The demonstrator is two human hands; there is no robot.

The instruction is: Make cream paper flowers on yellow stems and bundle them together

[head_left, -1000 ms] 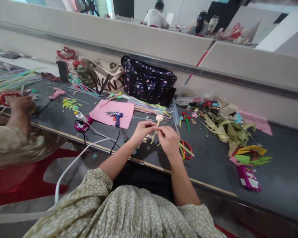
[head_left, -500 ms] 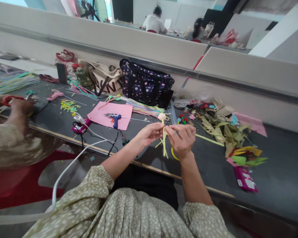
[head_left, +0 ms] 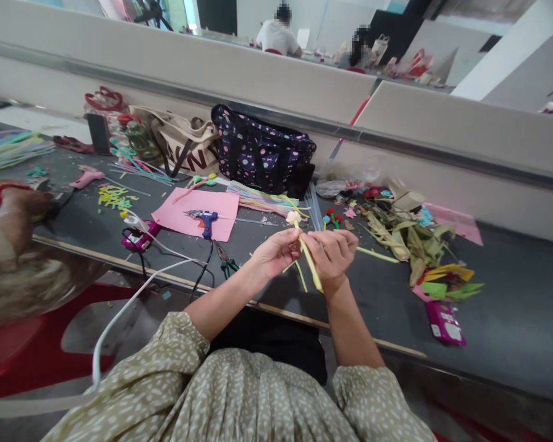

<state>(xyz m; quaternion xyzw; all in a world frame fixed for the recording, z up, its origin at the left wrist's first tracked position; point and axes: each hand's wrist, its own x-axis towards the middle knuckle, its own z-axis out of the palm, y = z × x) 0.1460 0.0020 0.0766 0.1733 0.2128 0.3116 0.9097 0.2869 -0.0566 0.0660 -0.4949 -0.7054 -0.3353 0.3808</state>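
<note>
Both my hands meet over the dark table (head_left: 511, 319) on a small craft flower (head_left: 294, 217) with a pale bud on a yellow-green straw stem. My left hand (head_left: 276, 252) pinches the stem just under the bud. My right hand (head_left: 334, 253) is closed round the stem lower down, and the stem's tail sticks out below it. A thin green strip (head_left: 375, 253) trails to the right from my right hand.
A blue glue gun (head_left: 206, 219) lies on a pink sheet (head_left: 184, 209). Behind are a dotted bag (head_left: 262, 150), a beige tote (head_left: 184, 144) and coloured straws (head_left: 262, 199). Leaf scraps (head_left: 415, 242) and a purple packet (head_left: 445, 322) lie right. Another person's hand (head_left: 13, 209) works at far left.
My hands have turned the flower stem from tilted to nearly upright and then slanted again, and shifted slightly right. The red-handled scissors seen under my right hand earlier are out of sight now.
</note>
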